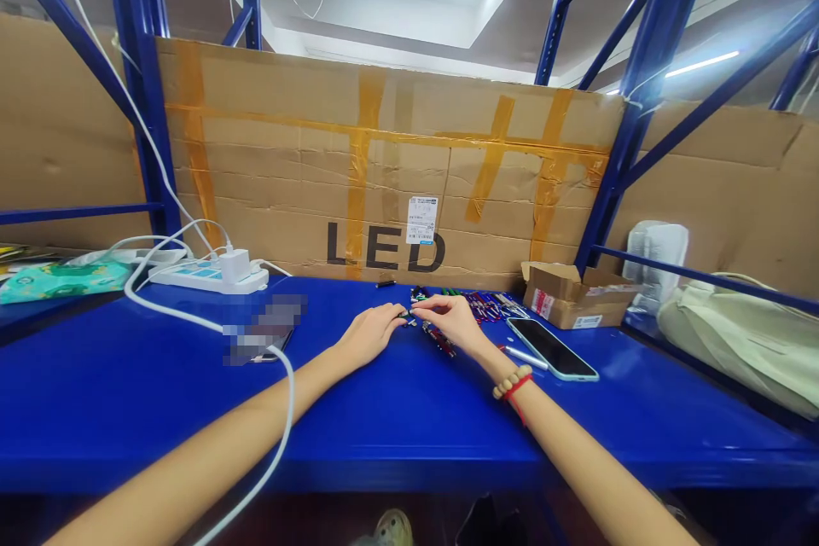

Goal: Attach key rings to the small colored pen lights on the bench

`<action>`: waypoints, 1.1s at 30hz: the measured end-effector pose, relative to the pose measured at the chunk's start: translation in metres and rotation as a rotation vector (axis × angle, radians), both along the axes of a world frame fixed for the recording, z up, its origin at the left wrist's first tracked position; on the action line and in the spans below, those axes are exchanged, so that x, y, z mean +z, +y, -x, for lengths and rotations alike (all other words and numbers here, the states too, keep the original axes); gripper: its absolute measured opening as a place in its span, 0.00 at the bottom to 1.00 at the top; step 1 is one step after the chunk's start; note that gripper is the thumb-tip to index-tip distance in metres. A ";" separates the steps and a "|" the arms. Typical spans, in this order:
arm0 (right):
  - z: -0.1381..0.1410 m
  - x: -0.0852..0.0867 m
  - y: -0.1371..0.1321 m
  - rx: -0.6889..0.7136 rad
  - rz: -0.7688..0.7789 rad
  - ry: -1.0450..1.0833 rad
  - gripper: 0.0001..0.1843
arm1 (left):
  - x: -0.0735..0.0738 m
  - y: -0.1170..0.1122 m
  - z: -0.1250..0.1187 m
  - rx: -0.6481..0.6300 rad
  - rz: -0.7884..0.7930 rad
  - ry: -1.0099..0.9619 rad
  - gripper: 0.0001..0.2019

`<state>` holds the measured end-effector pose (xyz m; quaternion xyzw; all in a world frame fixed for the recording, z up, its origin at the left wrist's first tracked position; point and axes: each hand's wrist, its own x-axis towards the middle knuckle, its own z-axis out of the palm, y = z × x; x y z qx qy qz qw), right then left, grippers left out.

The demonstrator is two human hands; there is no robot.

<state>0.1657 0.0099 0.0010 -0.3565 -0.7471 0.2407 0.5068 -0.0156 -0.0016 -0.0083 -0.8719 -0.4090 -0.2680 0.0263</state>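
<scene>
Well off to the left of the fingers (426,304) I can see a green packet (67,281), then a white power strip (208,275) with a charger (235,265) plugged in, nearer them. A white cable (289,409) loops down and crosses over the left forearm. Between that strip and the fingers lies a dark, partly blurred device (272,331).

The left arm slants in from the lower left, its hand (371,333) low over the desk (397,426), back upward, fingers drawn together and pointing right. Their tips meet a small dark piece (409,314), held right between the two hands. From the other side the right hand (457,324) comes in, wrist beaded, thumb and forefinger pinching at that same piece; its exact shape is too small to make out.

Just behind and right of the right fingers lie many small coloured parts (490,307). Further right come a pen (528,357), a phone (554,350) and, beyond it, an opened carton (572,307).
</scene>
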 end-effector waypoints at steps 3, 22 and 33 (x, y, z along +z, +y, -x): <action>0.001 0.001 -0.002 -0.026 -0.008 -0.003 0.12 | -0.001 -0.001 0.000 -0.021 0.020 -0.025 0.11; -0.003 0.012 -0.015 -0.043 -0.142 -0.290 0.08 | -0.003 -0.002 0.005 -0.125 0.068 -0.019 0.12; -0.011 0.012 -0.019 0.068 -0.256 -0.614 0.10 | -0.007 -0.001 0.004 -0.177 -0.034 0.134 0.13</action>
